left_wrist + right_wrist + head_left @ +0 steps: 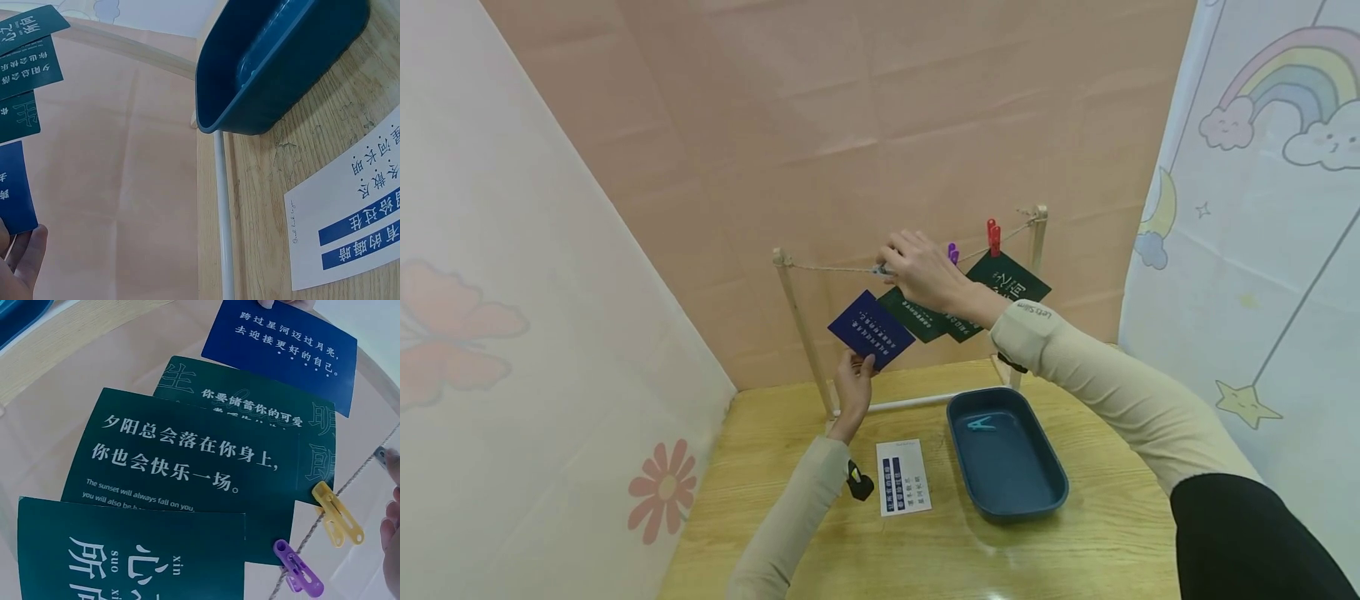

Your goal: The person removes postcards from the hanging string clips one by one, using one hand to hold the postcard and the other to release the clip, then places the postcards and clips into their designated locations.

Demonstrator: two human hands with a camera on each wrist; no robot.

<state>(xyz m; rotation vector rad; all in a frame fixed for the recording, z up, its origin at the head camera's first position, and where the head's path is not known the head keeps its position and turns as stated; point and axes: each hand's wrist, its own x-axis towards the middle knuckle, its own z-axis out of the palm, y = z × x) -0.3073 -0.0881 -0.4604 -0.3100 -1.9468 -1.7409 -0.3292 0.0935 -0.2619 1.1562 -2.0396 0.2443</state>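
Observation:
My left hand point(853, 387) pinches the lower edge of a dark blue card point(871, 329) with white writing, just below the rope point(831, 268). At the rope, my right hand point(928, 271) grips a grey-blue clothespin point(881, 269); it also shows beside the fingers in the right wrist view. Three green cards hang to the right of the blue one, overlapping: one with outlined characters point(250, 394), one about the sunset point(162, 450), and one turned sideways point(1011, 279). Yellow point(337, 512), purple point(299, 567) and red point(994, 237) clothespins sit on the rope.
A wooden frame point(805, 333) carries the rope, with a white bar point(913, 402) low between its posts. On the table point(737, 500) stand a dark teal basin point(1011, 475) with a light blue clothespin point(980, 424) inside, and a white card point(917, 454) lies left of it.

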